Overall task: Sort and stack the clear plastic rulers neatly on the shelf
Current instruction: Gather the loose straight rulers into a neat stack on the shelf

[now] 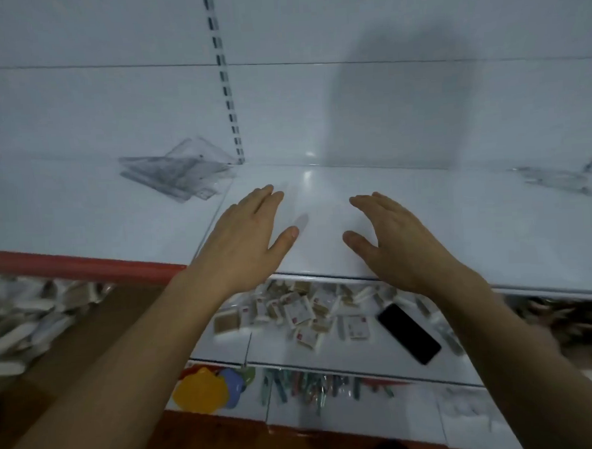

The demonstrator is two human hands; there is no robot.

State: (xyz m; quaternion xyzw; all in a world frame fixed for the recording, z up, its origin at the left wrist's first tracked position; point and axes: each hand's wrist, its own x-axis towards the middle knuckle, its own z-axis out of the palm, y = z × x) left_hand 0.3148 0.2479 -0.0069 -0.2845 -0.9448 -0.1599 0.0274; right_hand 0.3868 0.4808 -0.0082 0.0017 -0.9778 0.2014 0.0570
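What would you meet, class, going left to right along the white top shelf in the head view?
Pile of clear plastic rulers → open left hand → open right hand → second, smaller clear plastic heap near the right edge.

White shelf (372, 199) carries clear rulers (179, 175) at left

1. Both hands are out over the top shelf (424, 217): left hand (244, 240) and right hand (396, 239) side by side, apart.
2. A pile of rulers (178, 173) lies on that shelf, left of the left hand and further back, just left of the slotted upright (227, 87).
3. More rulers (556, 178) lie far right.
4. On the shelf below, a phone (409, 333) sits right of scattered packets (302, 313).
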